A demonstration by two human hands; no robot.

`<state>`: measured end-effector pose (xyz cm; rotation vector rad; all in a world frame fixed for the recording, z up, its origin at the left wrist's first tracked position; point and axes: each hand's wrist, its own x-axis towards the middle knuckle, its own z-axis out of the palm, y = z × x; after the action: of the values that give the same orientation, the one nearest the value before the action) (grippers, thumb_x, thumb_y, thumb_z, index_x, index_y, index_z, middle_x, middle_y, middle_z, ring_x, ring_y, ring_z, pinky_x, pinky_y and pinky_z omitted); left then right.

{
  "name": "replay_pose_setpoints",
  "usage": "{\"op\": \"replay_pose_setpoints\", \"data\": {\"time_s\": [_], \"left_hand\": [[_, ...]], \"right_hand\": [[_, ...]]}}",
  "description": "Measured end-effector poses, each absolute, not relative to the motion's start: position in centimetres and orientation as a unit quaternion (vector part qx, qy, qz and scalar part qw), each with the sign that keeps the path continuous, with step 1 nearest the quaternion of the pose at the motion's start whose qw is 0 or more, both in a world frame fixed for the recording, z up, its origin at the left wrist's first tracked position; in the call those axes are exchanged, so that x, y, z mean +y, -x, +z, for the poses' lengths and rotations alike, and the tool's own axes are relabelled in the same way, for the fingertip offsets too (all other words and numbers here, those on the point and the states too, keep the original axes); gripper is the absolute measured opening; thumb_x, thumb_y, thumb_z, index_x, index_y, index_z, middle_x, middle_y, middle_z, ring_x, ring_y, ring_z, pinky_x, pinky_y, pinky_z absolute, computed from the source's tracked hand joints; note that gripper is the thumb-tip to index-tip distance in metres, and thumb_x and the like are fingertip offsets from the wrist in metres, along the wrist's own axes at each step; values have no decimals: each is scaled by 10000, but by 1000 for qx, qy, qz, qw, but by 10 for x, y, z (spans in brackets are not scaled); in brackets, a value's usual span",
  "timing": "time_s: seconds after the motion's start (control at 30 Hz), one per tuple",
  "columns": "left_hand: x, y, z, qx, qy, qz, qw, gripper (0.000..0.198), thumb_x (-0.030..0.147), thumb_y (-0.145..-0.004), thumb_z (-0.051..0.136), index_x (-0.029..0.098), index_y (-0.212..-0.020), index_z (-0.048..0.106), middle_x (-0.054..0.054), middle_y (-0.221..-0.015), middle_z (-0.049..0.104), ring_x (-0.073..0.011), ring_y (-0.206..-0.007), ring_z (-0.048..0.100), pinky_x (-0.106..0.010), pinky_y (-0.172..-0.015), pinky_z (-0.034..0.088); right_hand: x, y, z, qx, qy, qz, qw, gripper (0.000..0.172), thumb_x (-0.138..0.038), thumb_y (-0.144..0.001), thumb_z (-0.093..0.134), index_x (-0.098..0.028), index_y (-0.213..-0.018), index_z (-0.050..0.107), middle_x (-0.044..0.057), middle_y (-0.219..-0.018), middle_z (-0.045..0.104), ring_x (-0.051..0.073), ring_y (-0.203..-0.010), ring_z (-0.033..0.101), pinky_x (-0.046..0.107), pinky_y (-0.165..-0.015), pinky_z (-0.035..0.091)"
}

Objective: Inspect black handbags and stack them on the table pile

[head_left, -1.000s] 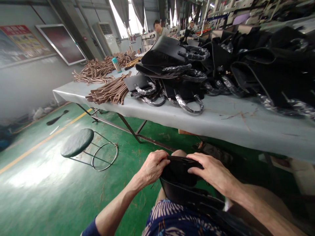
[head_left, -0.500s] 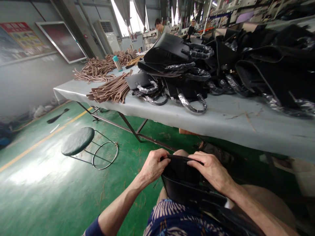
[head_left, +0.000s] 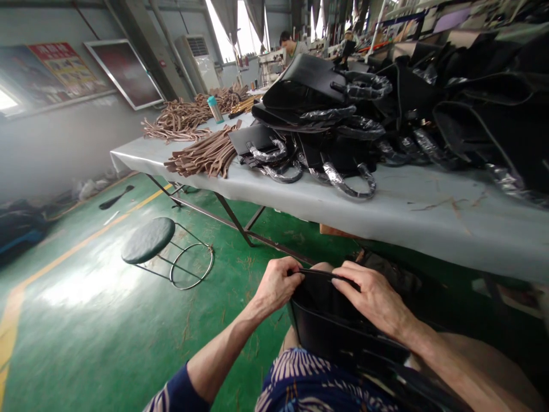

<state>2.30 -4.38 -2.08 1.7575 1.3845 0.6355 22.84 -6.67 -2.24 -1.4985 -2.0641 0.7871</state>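
A black handbag (head_left: 343, 329) rests on my lap with its mouth open toward me. My left hand (head_left: 278, 283) pinches the far rim at its left corner, thumb on the near side. Farther right along that same rim, my right hand (head_left: 371, 289) grips the edge between thumb and fingers. The rim is stretched between both hands. The bag's dark inside shows little detail, and its lower right part is lost in shadow beneath my right forearm.
A grey-covered table (head_left: 429, 197) stands ahead, piled with black handbags (head_left: 309, 86) whose handles are wrapped in plastic. Brown strips (head_left: 206, 151) and a teal-capped bottle (head_left: 215, 110) lie to the left. A round stool (head_left: 150, 240) is on the green floor. A person (head_left: 294, 46) sits far back.
The whole view has shifted slightly, so the room appears farther right. Both hands keep their hold on the bag's rim, with little visible movement along it.
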Motion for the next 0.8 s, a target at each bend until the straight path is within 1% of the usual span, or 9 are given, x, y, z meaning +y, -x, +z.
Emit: {"op": "replay_pose_setpoints", "data": {"time_s": [0.07,0.2,0.37,0.5,0.67,0.8], "left_hand": [[-44,-23,-22,546,-690,253,403,82,149,-674,487,151,-592,486,26,-689,569,-97,-604,440,-213,-537,291],[-44,-23,-23,547,-685,258,407,77,153,-671,488,151,-594,490,28,-688,567,-97,-609,441,-214,-542,294],[-43,-22,-25,549,-680,263,408,76,161,-672,493,152,-597,496,26,-686,570,-102,-617,452,-215,-547,302],[-43,-22,-26,550,-676,265,412,81,166,-670,498,153,-591,488,22,-701,579,-105,-624,461,-213,-546,307],[-44,-22,-25,552,-672,267,416,87,142,-661,495,152,-576,479,21,-710,591,-107,-637,476,-211,-560,320],[-44,-23,-24,561,-656,273,425,110,135,-657,519,150,-559,472,19,-727,601,-108,-642,486,-214,-564,329]], "right_hand": [[-66,-228,-22,-754,532,302,241,210,-285,-872,433,-264,-916,637,-6,-884,582,134,-844,562,246,-761,402],[-65,-228,-21,-750,522,327,242,212,-331,-882,430,-265,-874,632,-7,-919,564,125,-862,555,235,-780,399],[-62,-225,-20,-744,533,325,236,232,-366,-881,437,-260,-836,639,-5,-898,579,130,-837,562,239,-754,403],[-62,-222,-18,-752,532,317,226,246,-348,-884,426,-251,-814,641,2,-883,585,135,-819,566,249,-735,404],[-60,-219,-16,-757,518,320,235,255,-309,-877,430,-230,-753,638,6,-843,589,135,-795,564,248,-720,407],[-57,-219,-18,-771,513,299,231,245,-279,-872,432,-222,-740,630,4,-797,580,134,-759,558,249,-704,404]]}}
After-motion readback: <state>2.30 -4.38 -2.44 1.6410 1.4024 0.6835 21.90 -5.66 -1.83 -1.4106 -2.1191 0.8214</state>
